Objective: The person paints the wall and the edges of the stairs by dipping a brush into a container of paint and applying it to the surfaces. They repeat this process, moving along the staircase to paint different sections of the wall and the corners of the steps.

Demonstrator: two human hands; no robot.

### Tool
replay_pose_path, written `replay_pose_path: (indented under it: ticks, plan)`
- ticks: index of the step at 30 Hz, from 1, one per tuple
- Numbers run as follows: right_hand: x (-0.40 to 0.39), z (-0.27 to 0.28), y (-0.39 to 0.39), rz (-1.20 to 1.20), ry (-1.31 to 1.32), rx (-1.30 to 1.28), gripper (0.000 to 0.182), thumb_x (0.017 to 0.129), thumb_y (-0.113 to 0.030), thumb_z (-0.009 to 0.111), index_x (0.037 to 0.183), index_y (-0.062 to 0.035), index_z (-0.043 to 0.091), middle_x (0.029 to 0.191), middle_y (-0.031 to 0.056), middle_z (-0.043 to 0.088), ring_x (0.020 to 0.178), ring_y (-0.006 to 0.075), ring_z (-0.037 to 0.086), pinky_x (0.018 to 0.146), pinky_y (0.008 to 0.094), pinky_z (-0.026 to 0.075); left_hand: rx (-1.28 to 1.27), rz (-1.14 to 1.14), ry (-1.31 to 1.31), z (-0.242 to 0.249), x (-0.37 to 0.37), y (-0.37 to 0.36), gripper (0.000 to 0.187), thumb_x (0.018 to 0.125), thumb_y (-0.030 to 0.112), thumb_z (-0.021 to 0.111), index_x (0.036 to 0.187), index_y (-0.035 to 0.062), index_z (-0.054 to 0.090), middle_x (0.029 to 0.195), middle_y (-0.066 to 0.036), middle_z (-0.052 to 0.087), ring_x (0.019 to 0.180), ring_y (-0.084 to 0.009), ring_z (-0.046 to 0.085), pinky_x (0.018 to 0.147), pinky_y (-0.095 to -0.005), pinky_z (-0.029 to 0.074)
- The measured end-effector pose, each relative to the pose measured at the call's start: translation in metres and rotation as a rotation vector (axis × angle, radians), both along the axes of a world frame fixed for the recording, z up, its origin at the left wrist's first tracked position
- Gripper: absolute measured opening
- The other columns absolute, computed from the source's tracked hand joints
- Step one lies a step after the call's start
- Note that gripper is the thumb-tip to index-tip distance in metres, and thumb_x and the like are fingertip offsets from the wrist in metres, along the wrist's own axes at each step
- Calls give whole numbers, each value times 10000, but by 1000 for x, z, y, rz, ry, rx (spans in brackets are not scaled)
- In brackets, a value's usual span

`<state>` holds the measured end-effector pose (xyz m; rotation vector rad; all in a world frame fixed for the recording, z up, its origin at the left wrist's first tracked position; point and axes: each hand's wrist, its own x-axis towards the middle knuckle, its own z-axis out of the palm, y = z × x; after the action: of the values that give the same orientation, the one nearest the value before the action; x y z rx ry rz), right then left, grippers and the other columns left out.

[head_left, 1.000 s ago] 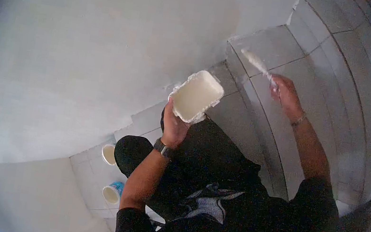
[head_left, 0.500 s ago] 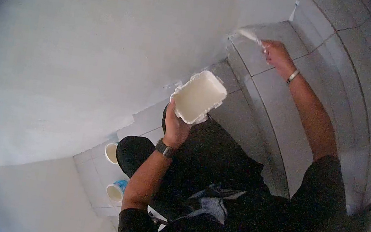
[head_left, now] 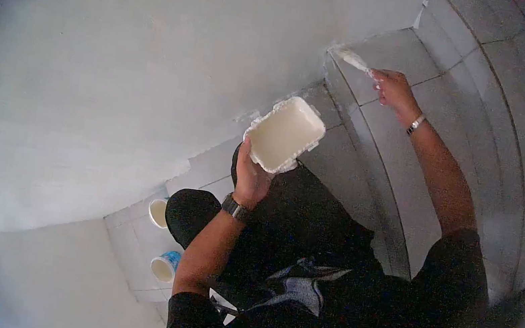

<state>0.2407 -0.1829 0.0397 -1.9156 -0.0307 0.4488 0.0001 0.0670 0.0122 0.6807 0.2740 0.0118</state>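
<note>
My left hand (head_left: 252, 179) grips a white plastic tub (head_left: 316, 119) by its near end, thumb along the side. Pale, cream-coloured paint (head_left: 284, 133) lies in the tub, and its rim is crusted with white. Farther off to the right, my right hand (head_left: 395, 92) is closed round the handle of a paintbrush (head_left: 354, 59) with whitish bristles. The bristle end points left, right by the foot of the pale wall (head_left: 154, 73), where wall and tiled step (head_left: 395, 51) meet.
Grey tiled steps (head_left: 465, 126) curve down the right side. Two open tubs, a white one (head_left: 158, 213) and one with a blue label (head_left: 164, 267), stand on the floor tiles (head_left: 136, 240) at lower left. My bent knee (head_left: 192, 216) is beside them.
My right hand and the paintbrush have shifted slightly down and to the right, and the bristles are less blurred. The tub in my left hand has barely moved.
</note>
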Motion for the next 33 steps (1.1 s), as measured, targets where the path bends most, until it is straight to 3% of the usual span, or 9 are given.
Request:
replay_pose_path:
  ticks: [6, 9, 12, 16, 18, 21, 25, 27, 33]
  plan:
    - [36, 10, 23, 81, -187, 81, 299, 886, -275, 597, 1035, -18, 627, 668, -42, 490, 504, 31, 374, 444, 186, 316, 100, -7, -31, -11, 3, 3, 640, 922, 544, 308, 1374, 90, 314, 1344, -146, 434, 1150, -337, 515, 839, -515, 507]
    - [-4, 63, 22, -49, -74, 362, 292, 895, -287, 584, 1021, -28, 627, 663, -45, 486, 514, 27, 373, 462, 168, 308, 64, -6, 26, -5, 1, 2, 644, 923, 545, 308, 1366, 78, 322, 1332, -152, 446, 1128, -337, 532, 833, -498, 514]
    - [-16, 56, 6, -36, -73, 376, 310, 892, -317, 583, 1014, -37, 629, 661, -52, 480, 527, 30, 378, 480, 171, 316, 53, -15, 11, -5, 1, 2, 647, 925, 549, 302, 1362, 73, 326, 1327, -148, 451, 1122, -333, 536, 835, -492, 514]
    - [-18, 25, 0, -89, -31, 153, 332, 886, -341, 587, 1018, -39, 631, 664, -51, 486, 539, 37, 388, 483, 192, 327, 73, -17, 11, -10, 3, 4, 630, 932, 539, 292, 1360, 78, 332, 1320, -145, 456, 1133, -333, 527, 836, -500, 510]
    - [-2, 4, -1, -117, -72, 40, 307, 867, -340, 590, 873, -38, 646, 648, -19, 521, 512, 71, 428, 448, 254, 358, 76, -9, 9, -17, 4, 7, 623, 934, 534, 290, 1360, 81, 334, 1318, -143, 457, 1138, -332, 522, 838, -503, 507]
    - [30, -16, 4, -62, -99, -2, 317, 871, -348, 577, 844, -41, 653, 653, -17, 532, 519, 81, 442, 456, 274, 369, 74, -5, 6, -17, 4, 7, 612, 937, 521, 291, 1359, 80, 337, 1321, -139, 454, 1151, -334, 511, 844, -495, 506]
    - [52, 17, 4, 11, -218, 37, 311, 865, -339, 586, 919, -44, 665, 657, -19, 529, 515, 73, 428, 461, 255, 363, 13, -8, 14, 3, 3, 3, 587, 967, 474, 269, 1347, 33, 348, 1306, -135, 469, 1174, -288, 492, 932, -459, 433]
    - [30, 53, 1, -76, -232, 231, 336, 880, -301, 595, 1084, -36, 625, 713, -29, 529, 572, 58, 438, 499, 207, 355, -1, -6, 5, 1, 4, 3, 592, 965, 481, 266, 1349, 38, 348, 1306, -136, 469, 1171, -292, 494, 921, -468, 439]
    - [-7, 47, -10, -101, -189, 127, 304, 881, -307, 599, 1027, -43, 635, 690, -40, 512, 542, 33, 412, 465, 184, 325, 55, -41, 4, -5, 4, 4, 626, 930, 532, 295, 1371, 88, 324, 1340, -125, 440, 1167, -327, 499, 859, -499, 492]
